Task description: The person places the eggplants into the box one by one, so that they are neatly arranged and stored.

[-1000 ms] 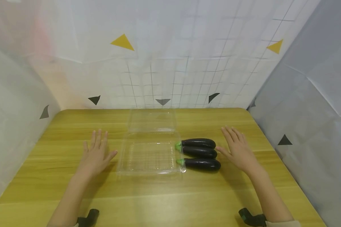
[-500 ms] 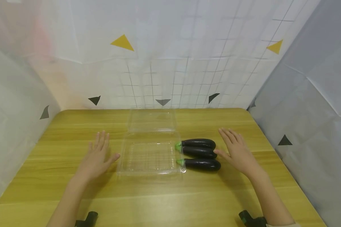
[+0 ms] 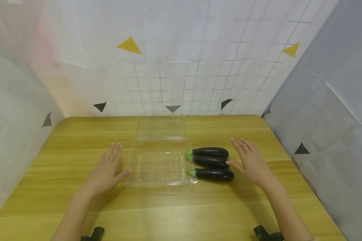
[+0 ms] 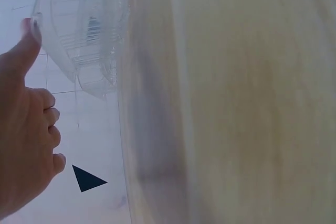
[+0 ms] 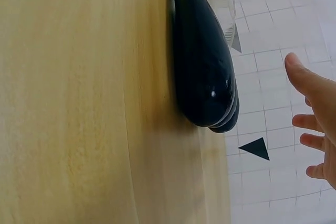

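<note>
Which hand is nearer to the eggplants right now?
The right hand. It is beside the rounded ends of the eggplants; the left hand is at the left side of the clear box, across it from them.

From the head we look forward and down across the yellow wooden counter; from each wrist we look low, close and turned sideways, sharing the clear plastic box, upper left and upper right respectively.

The container is clear, glossy plastic; the eggplants at its three o'clock, smooth and shiny; the tabletop, satiny wood grain; the twelve o'clock backdrop, creased, paper-like.
</note>
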A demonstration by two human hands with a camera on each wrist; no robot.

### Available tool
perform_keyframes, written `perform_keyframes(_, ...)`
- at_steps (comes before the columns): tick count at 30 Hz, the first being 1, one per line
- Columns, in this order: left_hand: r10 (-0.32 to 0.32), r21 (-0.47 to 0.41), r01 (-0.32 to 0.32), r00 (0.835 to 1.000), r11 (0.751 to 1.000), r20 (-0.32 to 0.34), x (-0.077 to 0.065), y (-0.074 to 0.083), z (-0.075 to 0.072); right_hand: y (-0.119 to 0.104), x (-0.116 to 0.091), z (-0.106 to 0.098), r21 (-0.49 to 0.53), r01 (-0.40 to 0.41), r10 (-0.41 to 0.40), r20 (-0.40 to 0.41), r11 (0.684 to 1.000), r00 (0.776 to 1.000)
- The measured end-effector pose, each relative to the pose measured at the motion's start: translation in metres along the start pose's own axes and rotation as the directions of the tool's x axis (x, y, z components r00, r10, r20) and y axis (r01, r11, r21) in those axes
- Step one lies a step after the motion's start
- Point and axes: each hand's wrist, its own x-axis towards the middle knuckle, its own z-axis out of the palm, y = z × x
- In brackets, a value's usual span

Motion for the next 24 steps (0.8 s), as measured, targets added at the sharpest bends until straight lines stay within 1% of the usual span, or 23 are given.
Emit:
perform_keyframes(11,0.045,-0.039,-0.044,0.999,0.998,0.004,-0.003,0.010,0.004,-0.006,-0.002,0.000,0.021,0.029,-0.029,0.015,0.999,0.999)
perform_keyframes(17,0.050,-0.069,-0.049,0.999,0.996,0.020,-0.004,0.013,0.007,-0.008,-0.001,0.001,0.010,0.078,-0.078,-0.025,0.997,0.997)
perform_keyframes(24,0.054,-0.083,-0.052,0.998,0.995,0.023,-0.007,0.019,0.011,-0.011,-0.001,0.002,0.016,0.106,-0.104,-0.069,0.994,0.992)
